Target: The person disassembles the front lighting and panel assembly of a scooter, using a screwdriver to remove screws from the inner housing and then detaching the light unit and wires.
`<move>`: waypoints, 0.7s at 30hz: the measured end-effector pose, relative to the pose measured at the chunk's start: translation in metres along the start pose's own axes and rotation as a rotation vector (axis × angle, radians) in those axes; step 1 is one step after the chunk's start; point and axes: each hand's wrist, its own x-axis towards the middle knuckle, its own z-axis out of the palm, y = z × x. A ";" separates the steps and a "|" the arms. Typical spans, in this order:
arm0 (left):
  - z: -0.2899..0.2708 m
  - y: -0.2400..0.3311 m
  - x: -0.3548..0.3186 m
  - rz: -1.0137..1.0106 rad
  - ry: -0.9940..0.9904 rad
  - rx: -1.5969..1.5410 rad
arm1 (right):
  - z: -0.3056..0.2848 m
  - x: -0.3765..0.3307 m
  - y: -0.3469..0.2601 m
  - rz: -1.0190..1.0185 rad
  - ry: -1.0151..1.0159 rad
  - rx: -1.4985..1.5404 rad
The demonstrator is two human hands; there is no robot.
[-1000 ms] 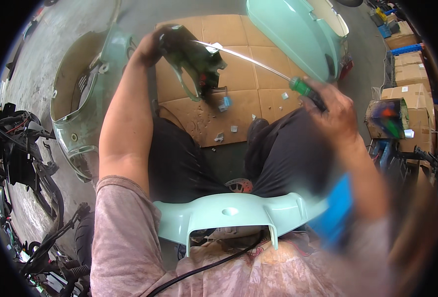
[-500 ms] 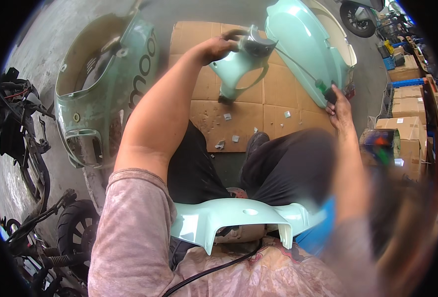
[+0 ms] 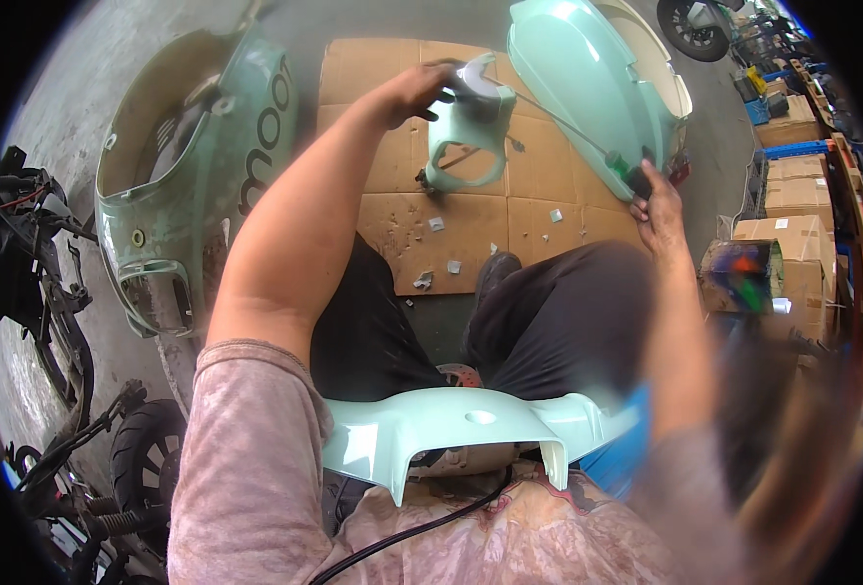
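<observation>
My left hand (image 3: 414, 93) is stretched forward and grips the top of a small mint-green scooter cover piece (image 3: 469, 136), holding it up over the cardboard sheet (image 3: 456, 210). My right hand (image 3: 658, 200) holds a long screwdriver with a green handle (image 3: 625, 171); its thin shaft runs up and left to the top of the cover piece. A mint-green handlebar cover (image 3: 461, 424) lies across my lap.
A large mint-green body shell (image 3: 193, 185) lies on the floor at left. Another mint-green panel (image 3: 588, 83) stands at the back right. Small paper scraps dot the cardboard. Cardboard boxes (image 3: 792, 244) stack at right. Black motorcycle parts and a wheel (image 3: 144, 453) sit at lower left.
My left hand has carried the small cover piece farther forward and turned it. My right hand with the screwdriver has lowered slightly, its shaft still reaching the piece.
</observation>
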 end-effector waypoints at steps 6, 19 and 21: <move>0.039 0.043 -0.008 -0.152 0.251 0.195 | -0.026 0.023 0.011 -0.297 -0.164 -0.124; -0.037 0.008 -0.021 0.029 0.239 0.166 | -0.017 -0.075 -0.020 -0.388 0.043 -0.015; -0.033 0.007 -0.034 0.189 0.304 0.350 | -0.009 -0.093 -0.024 -0.333 0.067 0.077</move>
